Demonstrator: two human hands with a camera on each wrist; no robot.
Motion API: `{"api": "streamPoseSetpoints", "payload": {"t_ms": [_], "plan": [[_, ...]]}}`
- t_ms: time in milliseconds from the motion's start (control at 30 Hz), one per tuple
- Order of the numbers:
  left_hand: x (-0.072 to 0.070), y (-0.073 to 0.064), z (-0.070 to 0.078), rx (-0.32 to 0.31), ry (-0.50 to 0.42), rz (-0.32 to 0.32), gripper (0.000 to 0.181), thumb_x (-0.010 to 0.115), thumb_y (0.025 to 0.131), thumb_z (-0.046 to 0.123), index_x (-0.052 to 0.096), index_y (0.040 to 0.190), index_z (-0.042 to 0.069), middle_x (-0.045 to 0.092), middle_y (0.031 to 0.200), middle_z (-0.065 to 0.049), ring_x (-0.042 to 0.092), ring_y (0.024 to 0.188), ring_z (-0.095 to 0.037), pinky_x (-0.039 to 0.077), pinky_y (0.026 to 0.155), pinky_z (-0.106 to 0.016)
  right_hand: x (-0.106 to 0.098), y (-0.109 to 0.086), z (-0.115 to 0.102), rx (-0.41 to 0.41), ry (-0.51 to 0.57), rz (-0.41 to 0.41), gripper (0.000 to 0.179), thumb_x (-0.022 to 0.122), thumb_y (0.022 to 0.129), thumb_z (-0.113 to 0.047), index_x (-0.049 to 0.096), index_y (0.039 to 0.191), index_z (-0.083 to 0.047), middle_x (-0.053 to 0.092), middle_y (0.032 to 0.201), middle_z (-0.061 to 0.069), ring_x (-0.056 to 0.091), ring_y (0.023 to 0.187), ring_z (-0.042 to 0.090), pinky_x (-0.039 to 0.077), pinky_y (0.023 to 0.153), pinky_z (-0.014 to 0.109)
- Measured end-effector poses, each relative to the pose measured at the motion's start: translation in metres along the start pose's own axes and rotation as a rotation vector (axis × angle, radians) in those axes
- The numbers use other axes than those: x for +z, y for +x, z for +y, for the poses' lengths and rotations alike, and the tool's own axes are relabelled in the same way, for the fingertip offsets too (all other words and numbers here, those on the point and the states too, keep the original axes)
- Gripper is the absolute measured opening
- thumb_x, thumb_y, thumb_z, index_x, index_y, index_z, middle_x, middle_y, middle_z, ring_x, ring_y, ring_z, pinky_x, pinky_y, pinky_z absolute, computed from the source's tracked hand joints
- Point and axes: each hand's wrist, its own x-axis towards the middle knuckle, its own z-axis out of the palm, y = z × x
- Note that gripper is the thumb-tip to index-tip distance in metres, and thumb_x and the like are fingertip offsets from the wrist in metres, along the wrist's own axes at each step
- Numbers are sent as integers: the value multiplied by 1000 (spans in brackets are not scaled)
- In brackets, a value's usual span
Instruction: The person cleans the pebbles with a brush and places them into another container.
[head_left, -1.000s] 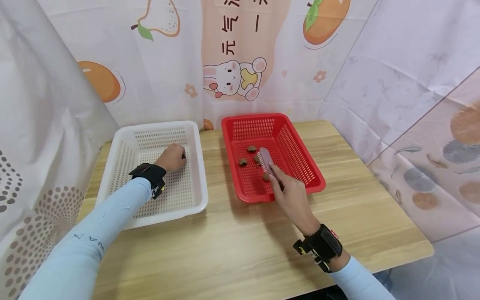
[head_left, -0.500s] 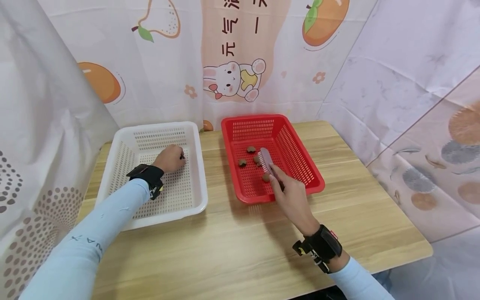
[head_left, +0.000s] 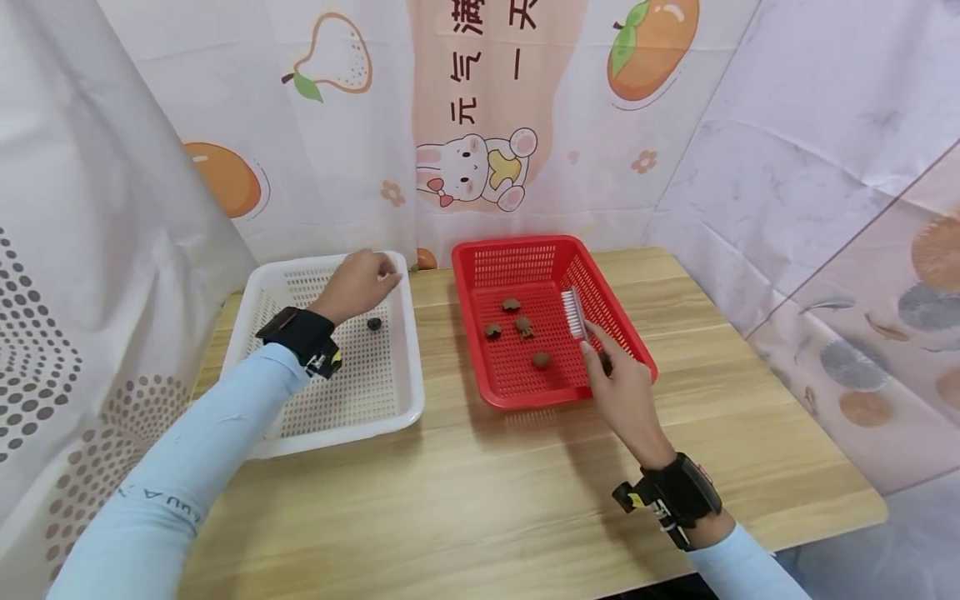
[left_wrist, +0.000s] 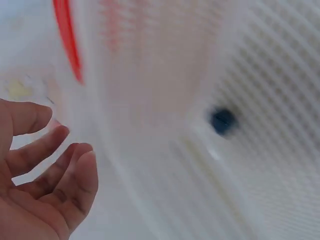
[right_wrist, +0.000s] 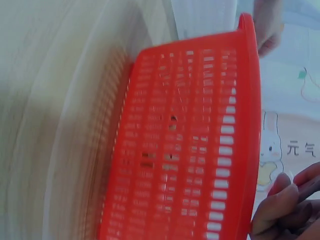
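Observation:
My left hand (head_left: 362, 283) is over the far right part of the white basket (head_left: 412, 350), fingers loosely bent with nothing between them. Below it on the basket floor lies a small dark round lump (head_left: 374, 323), also seen in the left wrist view as a blurred dark blue-black lump (left_wrist: 223, 121). My right hand (head_left: 624, 387) pinches the handle of a mauve brush (head_left: 577, 313) between thumb and fingers, raised over the right side of the red basket (head_left: 480, 367). Its white bristles face left. Several small brown lumps (head_left: 542, 360) are scattered across the red basket's floor.
Both slotted baskets stand side by side on a wood-grain table (head_left: 465, 500), with a narrow gap between them. Behind the table hangs a printed curtain (head_left: 510, 100), and another patterned curtain (head_left: 840, 208) hangs at the right.
My left hand has let go of the dark lump, leaving it on the white basket's floor, and risen up and right. The brush has moved right, away from the brown lumps, its bristles turned more sideways.

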Motion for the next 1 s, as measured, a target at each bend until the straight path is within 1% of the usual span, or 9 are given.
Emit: {"api": "streamPoseSetpoints", "payload": {"t_ms": [67, 133, 233, 300, 433, 533, 600, 767, 1000], "plan": [[6, 9, 24, 85, -5, -9, 19, 64, 100, 12, 72, 105, -4, 69, 103, -19, 62, 100, -34, 51, 88, -49, -5, 1, 5, 13, -6, 13, 41, 62, 105, -18, 59, 144, -9, 47, 67, 2, 43, 56, 17, 33, 48, 26], [17, 16, 48, 176, 1, -54, 14, 67, 98, 11, 73, 100, -2, 70, 96, -14, 63, 92, -30, 53, 82, -45, -8, 2, 9, 23, -13, 22, 41, 63, 104, -18, 60, 144, -9, 49, 67, 2, 44, 56, 17, 33, 49, 27], [36, 26, 84, 302, 51, -181, 10, 70, 97, 12, 73, 96, 2, 69, 88, -7, 62, 83, -23, 53, 75, -37, -9, 4, 17, 31, -18, 43, 39, 64, 103, -18, 62, 142, -10, 50, 66, 2, 45, 56, 17, 33, 49, 27], [50, 32, 106, 359, 79, -282, 10, 71, 98, 16, 73, 97, 6, 69, 87, -3, 61, 81, -19, 52, 73, -33, -9, 4, 21, 35, -15, 57, 38, 64, 103, -18, 63, 141, -9, 50, 66, 2, 44, 56, 16, 33, 49, 26], [76, 42, 138, 433, 141, -441, 12, 71, 98, 18, 74, 104, 7, 71, 96, -2, 63, 90, -17, 53, 83, -31, -8, 5, 27, 47, 4, 80, 37, 63, 104, -20, 65, 139, -10, 50, 66, 2, 44, 56, 16, 32, 49, 25], [94, 50, 152, 466, 203, -529, 15, 71, 99, 19, 72, 108, 8, 70, 98, -1, 62, 92, -15, 52, 83, -30, -8, 6, 29, 60, 18, 77, 37, 62, 105, -22, 64, 140, -10, 51, 67, 3, 45, 57, 17, 32, 49, 26], [105, 54, 159, 482, 222, -564, 18, 73, 98, 24, 72, 107, 8, 68, 93, -1, 60, 87, -14, 50, 77, -28, -8, 7, 30, 77, 30, 71, 37, 62, 105, -23, 64, 140, -10, 51, 68, 3, 45, 58, 17, 33, 49, 25], [125, 58, 174, 522, 267, -608, 19, 71, 99, 28, 69, 106, 10, 63, 88, 1, 56, 81, -13, 44, 69, -26, -9, 7, 32, 117, 48, 70, 37, 63, 105, -24, 65, 138, -9, 51, 70, 4, 45, 58, 17, 32, 48, 25], [142, 62, 185, 573, 424, -664, 7, 65, 102, 16, 67, 103, 9, 65, 96, -4, 58, 87, -16, 49, 74, -30, -9, 9, 33, 140, 79, 58, 37, 63, 104, -25, 65, 138, -9, 51, 71, 5, 45, 58, 18, 33, 48, 26]]}}
